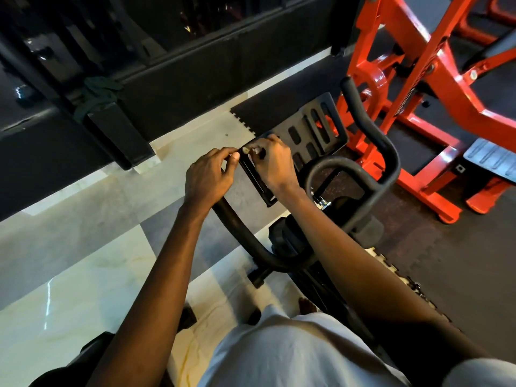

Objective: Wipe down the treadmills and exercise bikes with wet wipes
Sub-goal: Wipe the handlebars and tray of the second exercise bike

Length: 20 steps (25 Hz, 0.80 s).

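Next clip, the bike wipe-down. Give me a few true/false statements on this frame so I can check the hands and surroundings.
1. The left hand and right hand meet at one corner of the bike's black slotted plate. True.
2. The right hand pinches a small pale wad at that corner. True, though it is too small to confirm as a wipe.
3. Both hands wear gloves. False: both are bare.
4. The machine frame to the right of the bike is blue. False: it is orange-red.
5. The right hand rests on the curved handlebar. False: it is at the plate, apart from that bar.

lettering [399,103] on the red frame [452,88] is unreadable.
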### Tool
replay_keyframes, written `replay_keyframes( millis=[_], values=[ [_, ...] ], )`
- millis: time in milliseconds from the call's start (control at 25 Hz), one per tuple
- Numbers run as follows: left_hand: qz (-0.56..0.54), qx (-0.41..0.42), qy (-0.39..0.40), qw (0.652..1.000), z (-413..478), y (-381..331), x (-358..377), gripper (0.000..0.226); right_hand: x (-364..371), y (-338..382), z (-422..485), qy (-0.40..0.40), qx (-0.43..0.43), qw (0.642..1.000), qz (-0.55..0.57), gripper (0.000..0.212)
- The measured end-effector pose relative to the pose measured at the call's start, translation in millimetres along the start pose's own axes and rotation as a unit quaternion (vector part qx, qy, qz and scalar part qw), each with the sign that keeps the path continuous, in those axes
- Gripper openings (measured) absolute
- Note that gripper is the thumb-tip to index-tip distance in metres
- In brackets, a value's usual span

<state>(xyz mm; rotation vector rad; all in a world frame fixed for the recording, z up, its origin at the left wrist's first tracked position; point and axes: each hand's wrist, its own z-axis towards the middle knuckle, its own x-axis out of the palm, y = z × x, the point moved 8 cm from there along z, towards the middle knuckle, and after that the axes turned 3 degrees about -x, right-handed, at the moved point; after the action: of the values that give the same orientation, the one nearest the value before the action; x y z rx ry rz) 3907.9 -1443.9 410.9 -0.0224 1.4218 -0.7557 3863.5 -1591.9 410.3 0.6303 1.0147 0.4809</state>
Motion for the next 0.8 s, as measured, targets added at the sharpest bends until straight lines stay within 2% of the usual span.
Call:
replay_keyframes(
  millis=[120,280,400,560,800],
  values=[
    [0.01,0.001,0.005,1.0,-2,0,1,0.04,-2,-3,2,-0.019,0.003,0.999,-0.039,0.02],
    [0.015,-0.003,0.004,1.0,-4,-3,-2,0.042,1,-3,-6,-0.047,0.008,0.999,-0.022,0.024],
    [-0.01,-0.032,0.046,0.998,4,-5,2,0.041,0,-2,-11,-0.003,-0.003,1.0,-0.013,0.018],
    [-0.025,-0.054,0.106,0.993,13,-11,9,0.041,-3,-2,-15,0.018,-0.015,0.997,-0.074,0.017],
    [0.033,0.007,0.06,0.998,9,-14,8,0.043,-10,0,0,0.033,-0.007,0.988,-0.148,0.034]
  ],
)
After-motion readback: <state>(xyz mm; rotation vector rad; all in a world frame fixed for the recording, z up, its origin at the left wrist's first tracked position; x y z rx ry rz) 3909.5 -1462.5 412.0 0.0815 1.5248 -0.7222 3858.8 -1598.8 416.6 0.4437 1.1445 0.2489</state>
